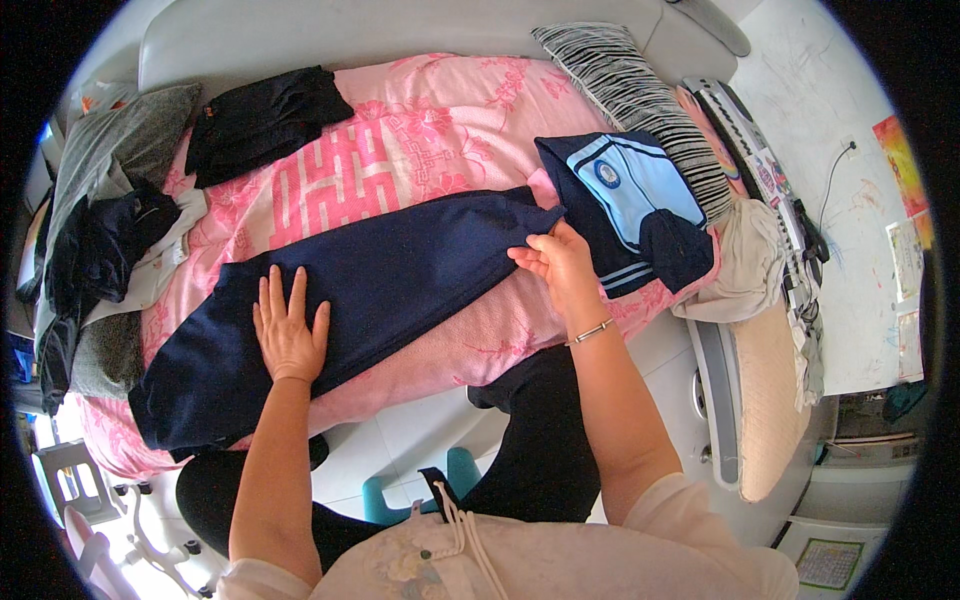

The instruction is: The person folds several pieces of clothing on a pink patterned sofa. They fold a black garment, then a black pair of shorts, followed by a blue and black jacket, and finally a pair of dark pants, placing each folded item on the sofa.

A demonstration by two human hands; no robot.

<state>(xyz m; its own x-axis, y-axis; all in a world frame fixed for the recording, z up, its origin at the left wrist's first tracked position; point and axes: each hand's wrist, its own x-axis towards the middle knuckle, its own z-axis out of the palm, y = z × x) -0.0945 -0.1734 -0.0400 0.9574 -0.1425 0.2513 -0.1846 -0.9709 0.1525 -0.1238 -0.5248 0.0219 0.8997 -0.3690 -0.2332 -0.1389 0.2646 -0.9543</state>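
Navy trousers (390, 275), folded lengthwise, lie slantwise across a pink patterned cover (450, 90). On their left half my left hand (290, 325) rests flat, fingers spread. My right hand (555, 260) is at their right end, thumb and fingers closed on a corner of the navy cloth; a bracelet (590, 332) circles that wrist. Just beyond my right hand lies a folded navy and light-blue jacket (635, 190) with a round badge.
Folded black clothing (260, 120) lies at the back left. Dark and grey garments (120, 230) are heaped at the left edge. A black-and-white striped pillow (640, 95) stands at the back right, near a crumpled beige cloth (740, 260). A teal stool (460, 470) is below me.
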